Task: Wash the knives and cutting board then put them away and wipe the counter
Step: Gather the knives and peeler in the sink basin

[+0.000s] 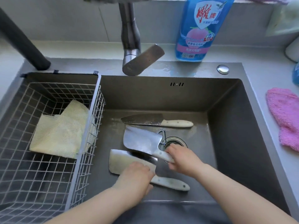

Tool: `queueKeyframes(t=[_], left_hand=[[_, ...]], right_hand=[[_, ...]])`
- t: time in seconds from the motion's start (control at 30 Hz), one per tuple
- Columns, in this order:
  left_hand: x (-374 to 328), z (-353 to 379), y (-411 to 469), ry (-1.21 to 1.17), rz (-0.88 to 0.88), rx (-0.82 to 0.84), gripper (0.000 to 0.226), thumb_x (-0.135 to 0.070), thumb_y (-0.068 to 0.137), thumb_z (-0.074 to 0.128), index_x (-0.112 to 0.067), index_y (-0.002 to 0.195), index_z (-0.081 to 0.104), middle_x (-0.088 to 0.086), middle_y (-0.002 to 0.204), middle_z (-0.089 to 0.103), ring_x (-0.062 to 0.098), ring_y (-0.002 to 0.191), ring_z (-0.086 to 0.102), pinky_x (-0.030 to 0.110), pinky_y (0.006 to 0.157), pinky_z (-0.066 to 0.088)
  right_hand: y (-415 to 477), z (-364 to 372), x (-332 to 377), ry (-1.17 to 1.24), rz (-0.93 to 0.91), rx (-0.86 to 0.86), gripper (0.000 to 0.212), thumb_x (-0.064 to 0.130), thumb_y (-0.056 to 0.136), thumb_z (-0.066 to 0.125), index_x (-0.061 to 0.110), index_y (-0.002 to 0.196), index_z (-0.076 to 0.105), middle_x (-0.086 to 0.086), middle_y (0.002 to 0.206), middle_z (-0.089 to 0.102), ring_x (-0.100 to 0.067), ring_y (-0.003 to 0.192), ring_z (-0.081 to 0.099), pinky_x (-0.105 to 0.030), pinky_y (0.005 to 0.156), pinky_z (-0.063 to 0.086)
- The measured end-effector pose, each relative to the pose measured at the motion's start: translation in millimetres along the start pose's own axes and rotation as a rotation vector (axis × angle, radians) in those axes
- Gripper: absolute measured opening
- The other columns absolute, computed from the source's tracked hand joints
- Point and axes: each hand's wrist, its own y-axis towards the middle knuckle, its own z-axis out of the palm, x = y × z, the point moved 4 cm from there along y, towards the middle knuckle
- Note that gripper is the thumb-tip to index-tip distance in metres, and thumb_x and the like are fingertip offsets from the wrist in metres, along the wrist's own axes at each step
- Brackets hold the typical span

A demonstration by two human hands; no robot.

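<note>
Three white-handled knives lie in the dark sink (226, 123). A pointed chef's knife (145, 120) rests flat near the back. A cleaver (139, 139) is tilted up over the drain, and my right hand (179, 157) is closed around its white handle. A second cleaver (121, 160) lies flat at the front; my left hand (135, 178) presses on its blade near the handle (171, 183). No cutting board is in view.
A wire basket (40, 143) fills the sink's left side and holds a yellow mesh cloth (61, 135). The faucet (132, 50) hangs over the sink's back. A blue detergent bottle (197, 29) stands behind. A pink cloth (286, 117) lies on the right counter.
</note>
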Motion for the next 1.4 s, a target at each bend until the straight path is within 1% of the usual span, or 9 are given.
queueKeyframes(t=[0.1,0.17,0.23,0.33,0.4,0.47,1.03,1.17,1.4], left_hand=[[33,-29,-53,-0.12,0.003,-0.515,0.026,-0.03,0.085,0.042,-0.018,0.091,0.065,-0.002,0.089,0.069,0.012,0.097,0.049,0.026,0.097,0.036],[61,-37,-82,-0.111,-0.163,-0.66,0.036,-0.036,0.096,0.029,-0.017,0.102,0.059,0.005,0.101,0.068,0.018,0.107,0.049,0.028,0.104,0.025],[81,-39,-99,-0.091,-0.338,-0.699,0.051,-0.042,0.097,0.022,-0.01,0.108,0.06,0.014,0.112,0.064,0.024,0.113,0.045,0.028,0.107,0.024],[88,-31,-101,-0.074,-0.447,-0.705,0.046,-0.036,0.088,0.036,-0.005,0.115,0.055,0.018,0.123,0.055,0.026,0.115,0.041,0.028,0.106,0.028],[88,-29,-97,-0.077,-0.454,-0.69,0.05,-0.032,0.077,0.041,-0.008,0.12,0.048,0.016,0.126,0.051,0.026,0.116,0.039,0.021,0.111,0.014],[90,-28,-96,-0.087,-0.467,-0.674,0.053,-0.032,0.075,0.04,-0.009,0.122,0.046,0.017,0.126,0.055,0.024,0.119,0.038,0.018,0.112,0.005],[93,-29,-98,-0.148,-0.493,-0.734,0.054,-0.031,0.07,0.039,-0.014,0.121,0.044,0.013,0.121,0.061,0.019,0.113,0.04,0.021,0.107,0.011],[92,-30,-101,-0.12,-0.482,-0.814,0.048,-0.03,0.068,0.039,-0.018,0.113,0.047,0.012,0.116,0.064,0.018,0.107,0.042,0.03,0.098,0.025],[83,-34,-149,-0.163,-0.513,-0.849,0.046,-0.032,0.07,0.039,-0.011,0.103,0.065,0.001,0.097,0.07,0.017,0.095,0.062,0.028,0.093,0.034]], right_hand=[[7,5,12,-0.078,-0.127,-0.036,0.031,0.023,0.065,0.07,0.007,0.089,0.061,-0.007,0.091,0.061,-0.021,0.084,0.061,-0.024,0.065,0.041],[11,10,16,-0.141,-0.122,0.042,0.039,0.032,0.03,0.08,0.019,0.059,0.058,0.006,0.059,0.057,-0.009,0.05,0.057,-0.015,0.042,0.035],[23,26,8,-0.122,-0.097,0.029,0.04,0.035,0.023,0.078,0.023,0.054,0.056,0.01,0.053,0.053,-0.007,0.043,0.054,-0.012,0.038,0.035],[24,23,16,-0.09,-0.129,0.009,0.026,0.018,0.056,0.07,0.011,0.08,0.063,-0.005,0.079,0.062,-0.024,0.07,0.064,-0.021,0.057,0.048],[30,26,12,-0.118,-0.062,0.025,0.032,0.008,0.082,0.049,0.005,0.113,0.054,-0.013,0.115,0.055,-0.027,0.107,0.054,-0.03,0.085,0.041],[34,31,10,-0.115,0.005,0.084,0.035,0.008,0.088,0.04,0.006,0.123,0.047,-0.012,0.128,0.047,-0.025,0.117,0.045,-0.031,0.093,0.034],[29,17,31,-0.124,0.129,0.097,0.048,0.027,0.088,0.05,0.014,0.133,0.037,-0.007,0.135,0.041,-0.025,0.125,0.039,-0.031,0.099,0.033],[18,5,39,-0.077,0.157,0.07,0.042,0.027,0.09,0.048,0.015,0.13,0.044,-0.005,0.134,0.045,-0.023,0.124,0.041,-0.029,0.1,0.033],[-4,-50,81,0.063,0.206,-0.028,0.04,0.026,0.092,0.047,0.019,0.131,0.044,-0.002,0.123,0.06,-0.021,0.111,0.057,-0.026,0.084,0.043]])
